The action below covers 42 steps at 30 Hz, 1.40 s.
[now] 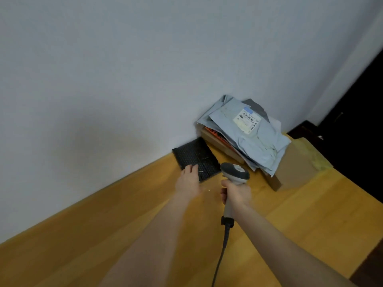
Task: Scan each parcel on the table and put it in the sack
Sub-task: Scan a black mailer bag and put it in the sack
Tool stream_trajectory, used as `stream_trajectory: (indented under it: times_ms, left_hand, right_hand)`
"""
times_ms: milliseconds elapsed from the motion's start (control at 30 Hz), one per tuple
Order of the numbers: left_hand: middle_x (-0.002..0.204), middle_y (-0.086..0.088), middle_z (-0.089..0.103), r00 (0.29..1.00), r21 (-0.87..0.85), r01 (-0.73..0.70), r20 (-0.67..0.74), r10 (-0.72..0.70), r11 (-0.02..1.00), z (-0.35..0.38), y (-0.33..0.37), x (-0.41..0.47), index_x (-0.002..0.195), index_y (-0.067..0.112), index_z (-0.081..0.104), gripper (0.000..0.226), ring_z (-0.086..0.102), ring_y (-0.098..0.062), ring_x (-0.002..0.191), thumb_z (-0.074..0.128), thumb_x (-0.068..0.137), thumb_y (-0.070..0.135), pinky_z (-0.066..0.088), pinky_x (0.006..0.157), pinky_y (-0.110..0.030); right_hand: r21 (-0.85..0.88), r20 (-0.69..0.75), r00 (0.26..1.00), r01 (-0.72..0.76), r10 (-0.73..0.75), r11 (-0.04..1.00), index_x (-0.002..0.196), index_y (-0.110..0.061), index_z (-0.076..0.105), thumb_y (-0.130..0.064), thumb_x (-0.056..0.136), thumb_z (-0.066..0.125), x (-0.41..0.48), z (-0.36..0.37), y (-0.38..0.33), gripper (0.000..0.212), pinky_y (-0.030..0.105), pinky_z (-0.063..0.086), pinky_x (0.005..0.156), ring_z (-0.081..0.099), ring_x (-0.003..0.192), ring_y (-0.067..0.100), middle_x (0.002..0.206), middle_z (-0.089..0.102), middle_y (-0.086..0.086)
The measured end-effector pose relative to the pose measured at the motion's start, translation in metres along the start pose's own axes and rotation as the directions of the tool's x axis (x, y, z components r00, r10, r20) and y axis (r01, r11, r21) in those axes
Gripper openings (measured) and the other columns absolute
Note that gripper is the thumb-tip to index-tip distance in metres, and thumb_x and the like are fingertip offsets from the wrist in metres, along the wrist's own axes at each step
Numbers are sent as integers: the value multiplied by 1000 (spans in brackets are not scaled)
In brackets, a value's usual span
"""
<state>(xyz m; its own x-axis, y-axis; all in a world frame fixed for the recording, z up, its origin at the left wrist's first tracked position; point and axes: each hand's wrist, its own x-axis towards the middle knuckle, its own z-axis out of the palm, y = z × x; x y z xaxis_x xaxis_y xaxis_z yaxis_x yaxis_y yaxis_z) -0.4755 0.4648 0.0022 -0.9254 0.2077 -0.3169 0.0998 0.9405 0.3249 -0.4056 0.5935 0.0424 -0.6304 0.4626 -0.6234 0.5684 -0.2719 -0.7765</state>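
A flat black bubble-wrap parcel (195,157) lies on the wooden table (128,214) against the wall. My left hand (189,181) rests on its near edge, fingers straight. My right hand (236,193) grips the handle of a grey-and-white barcode scanner (235,172), whose head sits just right of the black parcel. Behind it is a heap of parcels: pale blue mailer bags (255,141) with a white barcode label (246,120) on top, over brown cardboard boxes (221,146). No sack is in view.
A larger cardboard box (298,164) with yellowish tape stands at the right of the heap. The scanner's black cable (221,253) runs back toward me. A white wall borders the table at the left; a dark area lies beyond the right edge.
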Motion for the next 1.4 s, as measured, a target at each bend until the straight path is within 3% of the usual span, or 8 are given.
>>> stream_trajectory:
  times_ms: [167,300,567,733,900,967,1200,1400]
  left_hand:
    - [161,-7,4,997,69,-11,71,6,998,33,-6,50,154,27,7,78,6,-33,146,51,94,47,18,117,-45]
    - [152,0,26,996,178,-77,63,67,981,48,-24,40,146,32,30,58,25,-27,138,40,95,56,30,110,-45]
    - [82,7,59,1000,80,-1,-25,3,997,36,-92,-32,83,21,64,41,62,-17,93,40,98,50,42,69,-24]
    - [124,-3,49,967,-271,255,44,-253,928,23,-118,-39,131,18,45,63,53,-19,109,70,81,47,42,82,-27]
    - [135,0,43,973,-145,178,172,-153,973,28,-110,-57,139,24,38,91,43,-18,123,76,65,62,40,98,-33]
    - [135,-2,41,979,-62,193,81,-188,979,30,-113,-74,139,24,36,85,40,-21,125,74,71,58,39,100,-35]
    - [118,-9,53,800,-290,599,194,-568,746,45,-144,-136,124,8,44,62,56,-23,100,72,81,44,50,78,-35]
    - [104,-4,70,822,-525,518,88,-563,675,14,-175,-170,107,13,71,22,60,-17,85,66,89,25,44,70,-27]
  right_hand:
    - [-93,32,998,50,-47,994,58,-4,60,-3,83,64,35,2,11,26,28,41,45,49,40,16,51,60,7]
    - [-99,31,999,28,-25,995,62,-3,62,-4,80,67,47,5,14,19,32,43,54,52,49,21,60,62,13]
    - [-95,106,990,-87,97,992,79,-6,64,-15,84,73,41,26,13,13,39,52,66,60,63,26,69,63,12]
    - [-39,112,968,-222,225,974,79,-11,60,-21,84,74,35,38,39,18,46,55,82,64,78,33,80,63,12]
    - [-75,117,949,-287,294,955,99,-6,63,-22,83,76,25,30,65,26,46,56,84,66,89,34,94,66,14]
    - [-132,144,945,-275,293,952,94,-6,63,-20,84,75,16,29,68,21,37,56,66,64,70,27,79,64,11]
    - [-335,218,913,-262,345,905,102,-4,57,-18,83,75,-28,36,98,29,43,49,90,59,93,30,93,61,8]
    - [-167,209,939,-242,274,956,111,0,63,-13,86,72,-75,31,114,30,49,52,91,63,100,35,108,67,16]
